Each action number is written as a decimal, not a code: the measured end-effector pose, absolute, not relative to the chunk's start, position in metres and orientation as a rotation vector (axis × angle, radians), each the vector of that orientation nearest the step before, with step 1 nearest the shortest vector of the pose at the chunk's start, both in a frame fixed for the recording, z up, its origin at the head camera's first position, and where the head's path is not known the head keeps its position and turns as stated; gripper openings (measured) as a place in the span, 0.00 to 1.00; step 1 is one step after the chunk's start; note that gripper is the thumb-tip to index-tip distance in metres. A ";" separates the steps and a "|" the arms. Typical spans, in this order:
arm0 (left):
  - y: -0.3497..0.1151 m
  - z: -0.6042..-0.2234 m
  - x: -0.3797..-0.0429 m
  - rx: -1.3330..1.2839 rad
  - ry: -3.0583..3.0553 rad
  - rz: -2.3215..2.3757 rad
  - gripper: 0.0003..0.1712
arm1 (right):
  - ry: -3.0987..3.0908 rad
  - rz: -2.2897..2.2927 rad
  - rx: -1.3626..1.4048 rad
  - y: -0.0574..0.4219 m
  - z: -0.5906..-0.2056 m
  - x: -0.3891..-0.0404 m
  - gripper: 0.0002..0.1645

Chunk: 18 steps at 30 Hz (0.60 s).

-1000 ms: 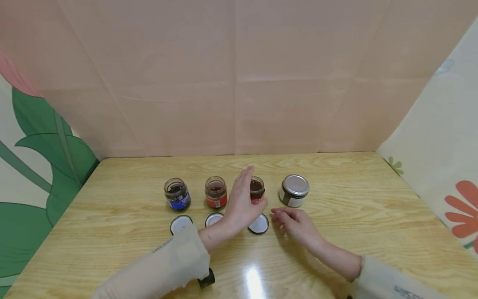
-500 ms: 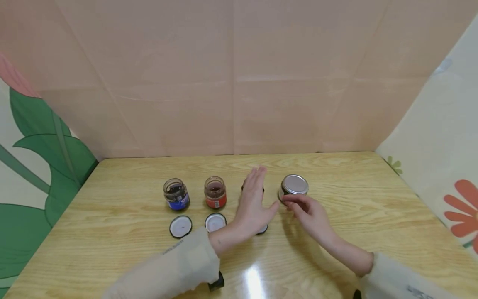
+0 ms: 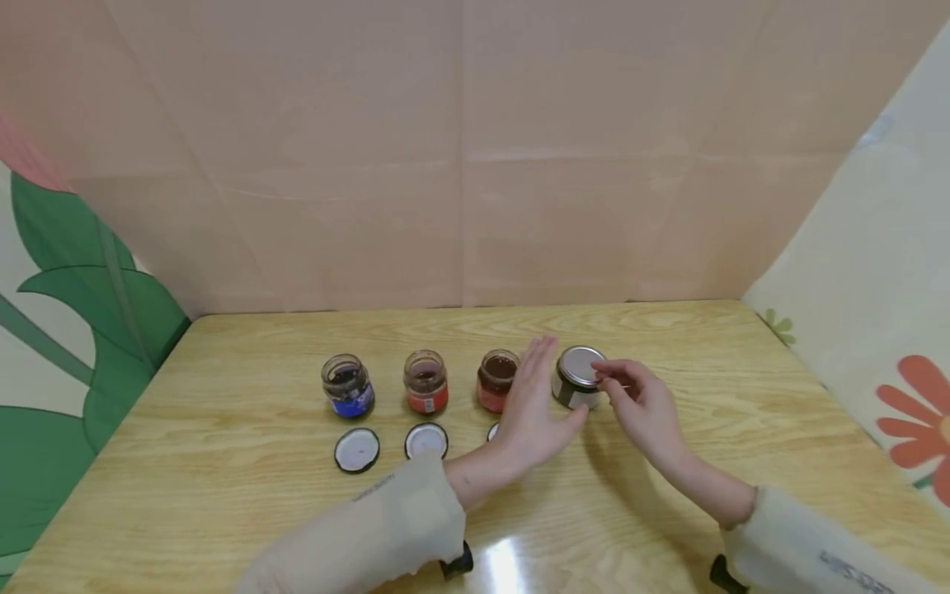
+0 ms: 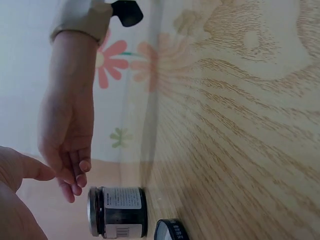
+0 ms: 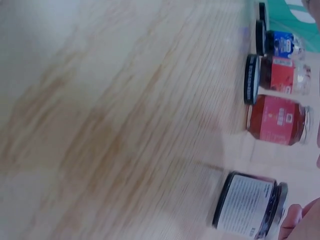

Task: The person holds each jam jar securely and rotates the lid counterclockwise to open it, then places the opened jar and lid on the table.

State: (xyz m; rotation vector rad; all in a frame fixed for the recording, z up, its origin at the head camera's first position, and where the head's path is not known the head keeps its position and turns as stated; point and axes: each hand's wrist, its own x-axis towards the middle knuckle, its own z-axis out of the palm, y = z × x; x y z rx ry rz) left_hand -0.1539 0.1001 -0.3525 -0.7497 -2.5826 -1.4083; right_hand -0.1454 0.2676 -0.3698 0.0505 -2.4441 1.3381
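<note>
A lidded jar (image 3: 573, 398) with a silver lid (image 3: 580, 363) and a white label stands upright at the right end of a row of jars. My left hand (image 3: 536, 412) hovers just left of it, fingers straight and thumb spread out. On its other side is my right hand (image 3: 647, 412), fingers loosely bent, fingertips right at the lid's right edge. From the left wrist, the dark glass of this jar (image 4: 122, 212) shows below the right hand. In the right wrist view, fingertips (image 5: 292, 217) appear beside its lid. Neither hand holds anything.
Three uncapped jars stand to the left: a blue-labelled jar (image 3: 350, 403), a red-labelled jar (image 3: 426, 402) and a jar of dark red contents (image 3: 491, 398). Upturned lids lie before them: a left lid (image 3: 357, 450), a middle lid (image 3: 426, 440) and a third lid (image 3: 493, 431), partly hidden by my left hand.
Both hands have moved right. My left hand has passed from in front of the third jar to beside the lidded one; my right hand has risen from the table to that jar's lid.
</note>
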 end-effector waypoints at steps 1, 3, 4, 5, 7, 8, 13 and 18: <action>0.101 -0.353 -0.154 -0.747 -2.579 -1.428 0.48 | -2.447 1.328 0.044 0.269 -0.370 -0.146 0.13; 0.104 -0.354 -0.155 -0.724 -2.575 -1.476 0.48 | -2.439 1.317 0.035 0.270 -0.371 -0.148 0.14; 0.106 -0.354 -0.157 -0.711 -2.576 -1.498 0.49 | -2.435 1.312 0.036 0.271 -0.372 -0.149 0.14; 0.107 -0.355 -0.158 -0.692 -2.584 -1.517 0.49 | -2.434 1.303 0.040 0.272 -0.372 -0.150 0.14; 0.110 -0.357 -0.161 -0.660 -2.591 -1.546 0.49 | -2.427 1.296 0.044 0.272 -0.372 -0.151 0.14; 0.111 -0.358 -0.162 -0.641 -2.599 -1.554 0.49 | -2.428 1.284 0.047 0.273 -0.372 -0.152 0.13; 0.118 -0.366 -0.169 -0.533 -2.663 -1.612 0.49 | -2.442 1.229 0.044 0.275 -0.373 -0.154 0.13; 0.128 -0.378 -0.177 -0.431 -2.709 -1.575 0.50 | -2.435 1.229 0.040 0.275 -0.373 -0.156 0.13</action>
